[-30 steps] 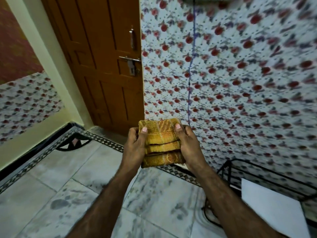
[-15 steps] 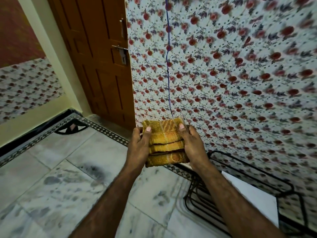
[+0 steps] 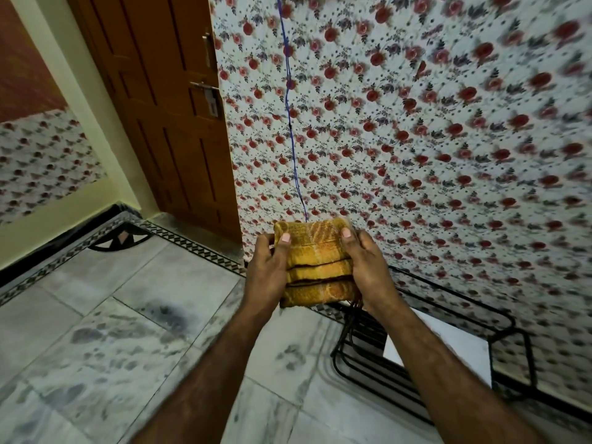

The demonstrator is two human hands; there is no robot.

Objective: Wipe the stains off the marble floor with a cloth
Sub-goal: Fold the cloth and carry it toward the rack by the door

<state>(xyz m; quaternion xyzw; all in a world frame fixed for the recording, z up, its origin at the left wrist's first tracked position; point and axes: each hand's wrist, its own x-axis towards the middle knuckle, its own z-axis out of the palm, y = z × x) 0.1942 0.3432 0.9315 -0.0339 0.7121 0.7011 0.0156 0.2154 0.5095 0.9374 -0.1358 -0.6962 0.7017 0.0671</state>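
Observation:
A folded yellow-orange cloth (image 3: pixel 315 264) is held up in front of me, well above the floor. My left hand (image 3: pixel 267 267) grips its left side with the thumb on top. My right hand (image 3: pixel 368 267) grips its right side the same way. Below lies the white marble floor (image 3: pixel 96 363) with grey veining. A dark smudge (image 3: pixel 166 314) shows on a tile to the lower left of the cloth, and paler grey blotches (image 3: pixel 96 334) spread beside it.
A black wire rack (image 3: pixel 378 363) with a white board (image 3: pixel 448 347) on it lies on the floor at the right, against the flowered wall (image 3: pixel 416 139). A brown wooden door (image 3: pixel 166 107) stands shut at the back left. A blue cord (image 3: pixel 290 123) hangs down the wall.
The view has dropped and swung right, showing more of the floor and the wire rack. Both hands keep the same hold on the cloth.

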